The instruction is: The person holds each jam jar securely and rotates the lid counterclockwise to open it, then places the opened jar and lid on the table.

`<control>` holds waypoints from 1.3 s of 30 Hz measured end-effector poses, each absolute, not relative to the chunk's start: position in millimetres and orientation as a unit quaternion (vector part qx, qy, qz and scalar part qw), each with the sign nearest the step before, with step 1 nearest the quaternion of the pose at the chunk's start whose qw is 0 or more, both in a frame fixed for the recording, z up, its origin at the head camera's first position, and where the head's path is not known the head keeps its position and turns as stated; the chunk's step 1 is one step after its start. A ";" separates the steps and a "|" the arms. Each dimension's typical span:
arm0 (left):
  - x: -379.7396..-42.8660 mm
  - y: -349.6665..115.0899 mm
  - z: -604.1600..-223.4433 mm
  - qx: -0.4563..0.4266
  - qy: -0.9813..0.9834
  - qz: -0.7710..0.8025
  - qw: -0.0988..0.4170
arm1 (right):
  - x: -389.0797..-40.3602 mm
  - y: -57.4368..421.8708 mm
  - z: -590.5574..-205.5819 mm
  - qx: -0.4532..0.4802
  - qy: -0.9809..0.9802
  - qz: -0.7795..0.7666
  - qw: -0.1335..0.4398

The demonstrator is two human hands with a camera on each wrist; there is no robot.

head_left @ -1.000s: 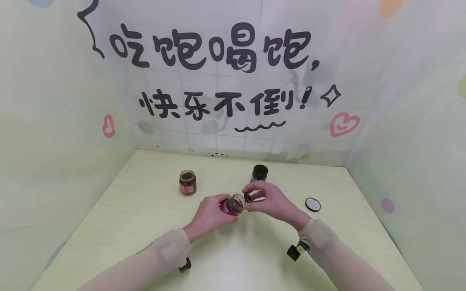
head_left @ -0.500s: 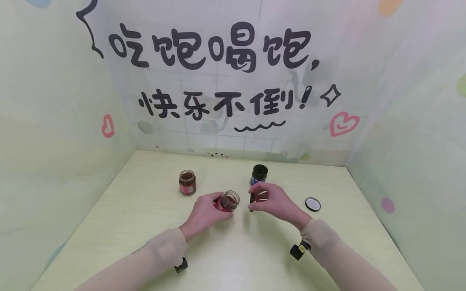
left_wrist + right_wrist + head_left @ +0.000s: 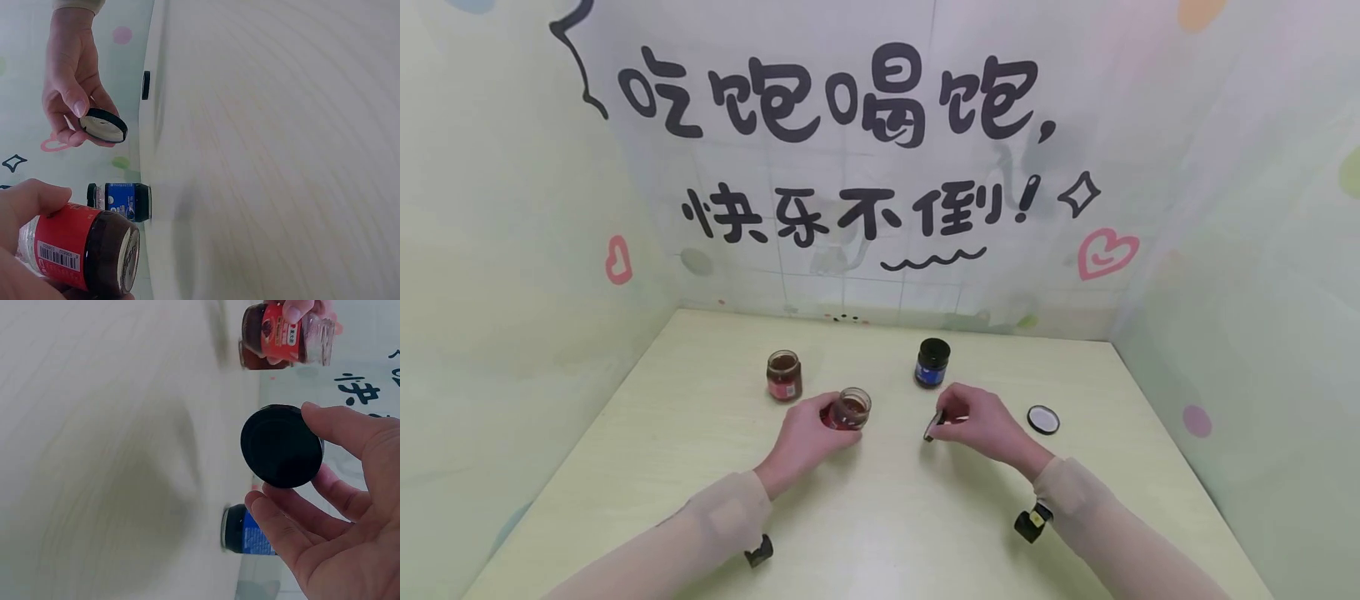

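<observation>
My left hand (image 3: 805, 437) grips an uncapped glass jar (image 3: 69, 247) with a red label and dark contents, held above the table and fairly upright. In my right hand (image 3: 985, 423), a black jar lid (image 3: 282, 446) is pinched by its rim between thumb and fingers. Its white inner side faces left in the left wrist view. The lid and the jar are well apart. A second red-labelled jar (image 3: 785, 377), also without a lid, stands just behind and left of my left hand. Behind my right hand is a capped jar with a blue label (image 3: 932, 364).
Another lid (image 3: 1043, 420) lies on the table to the right of my right hand, white inside up. The pale wooden table (image 3: 865, 533) is bordered at the back by a printed wall (image 3: 880, 292) and by walls on both sides.
My hands have drawn apart: the left moved left with its jar, now more upright, and the right moved right with the lid, away from the jar's mouth.
</observation>
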State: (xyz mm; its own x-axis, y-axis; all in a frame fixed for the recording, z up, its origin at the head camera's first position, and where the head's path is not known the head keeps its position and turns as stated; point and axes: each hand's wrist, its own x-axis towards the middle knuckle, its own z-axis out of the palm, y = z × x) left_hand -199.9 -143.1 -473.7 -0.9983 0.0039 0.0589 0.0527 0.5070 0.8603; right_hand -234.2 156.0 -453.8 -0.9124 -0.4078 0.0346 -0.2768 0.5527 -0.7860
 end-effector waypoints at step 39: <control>-199.5 -194.9 -487.4 0.031 -0.867 -0.497 0.023 | -226.4 238.5 -492.1 -0.158 0.950 -0.268 -0.034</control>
State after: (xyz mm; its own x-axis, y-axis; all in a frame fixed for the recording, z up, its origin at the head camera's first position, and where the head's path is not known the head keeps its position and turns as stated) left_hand -199.5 -194.9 -487.4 -0.9970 -0.0775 0.0086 -0.0317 0.5030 0.8637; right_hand -226.4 238.5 -492.1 -0.9475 -0.2823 0.1504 -0.3193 0.8059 -0.4985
